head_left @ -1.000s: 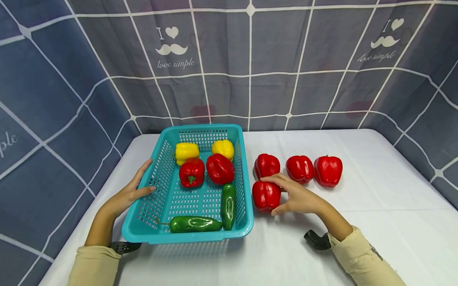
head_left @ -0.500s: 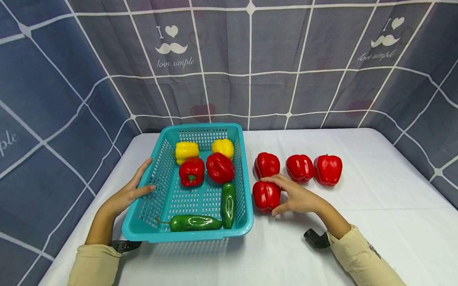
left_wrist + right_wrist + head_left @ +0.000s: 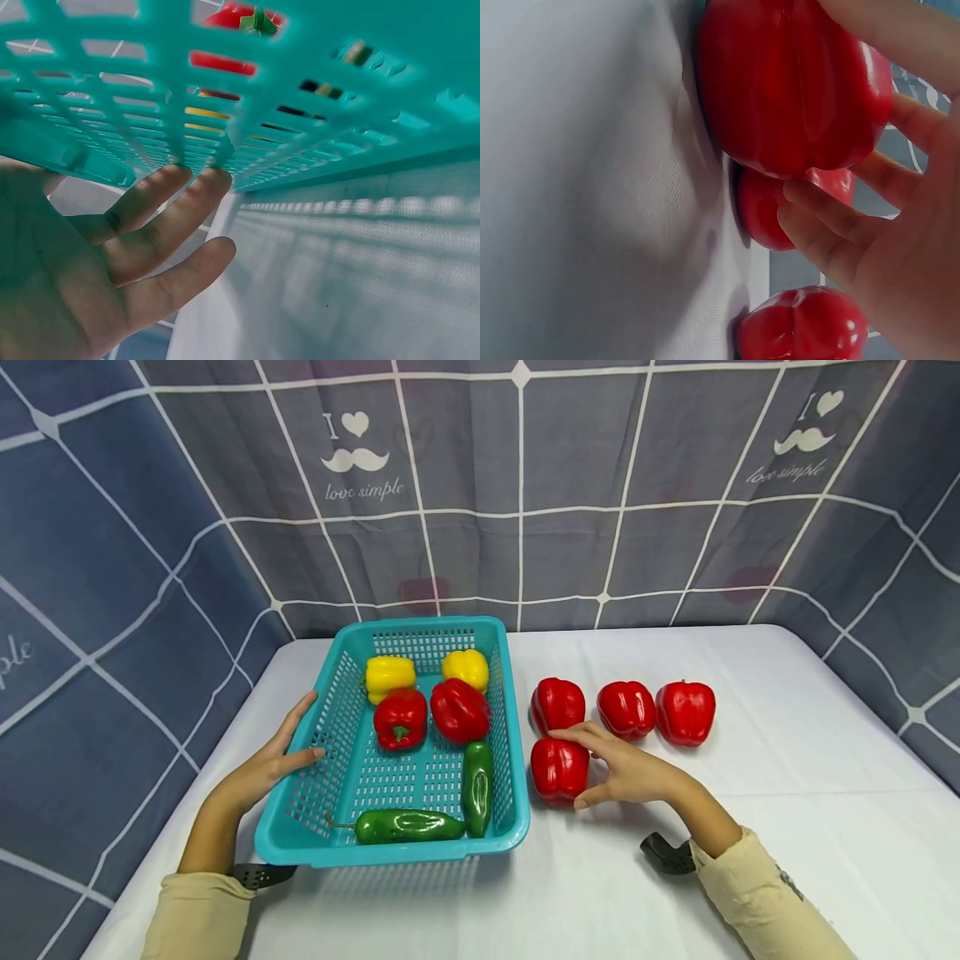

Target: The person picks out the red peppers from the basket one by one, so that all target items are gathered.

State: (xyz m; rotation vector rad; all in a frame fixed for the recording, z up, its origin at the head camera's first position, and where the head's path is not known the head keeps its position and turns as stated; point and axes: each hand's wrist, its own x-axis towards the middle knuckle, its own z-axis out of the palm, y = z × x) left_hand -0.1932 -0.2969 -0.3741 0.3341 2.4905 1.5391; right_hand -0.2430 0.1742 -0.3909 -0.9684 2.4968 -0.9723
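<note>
A turquoise plastic basket (image 3: 390, 857) stands left of centre. My left hand (image 3: 258, 781) grips its left side, thumb over the rim and fingers outside; in the left wrist view those fingers (image 3: 180, 277) lie along the slotted wall. My right hand (image 3: 630, 772) holds a red bell pepper (image 3: 559, 771) beside the basket's right wall, thumb at the near side and fingers at the far side. In the right wrist view this pepper (image 3: 780, 90) is low over the white cloth. Inside the basket are two red bell peppers (image 3: 459, 711), two yellow ones (image 3: 390, 677) and two green chili peppers (image 3: 410, 827).
Behind the held pepper sits another red bell pepper (image 3: 558, 703). Two more red bell peppers, a middle one (image 3: 626, 709) and a right one (image 3: 686, 714), lie farther right on the white tablecloth (image 3: 810, 793). A grey checked curtain (image 3: 570, 452) encloses the back and sides.
The right hand and its red bell pepper have shifted very slightly right, away from the basket. The left hand keeps its hold on the basket, and the head view has tilted a little.
</note>
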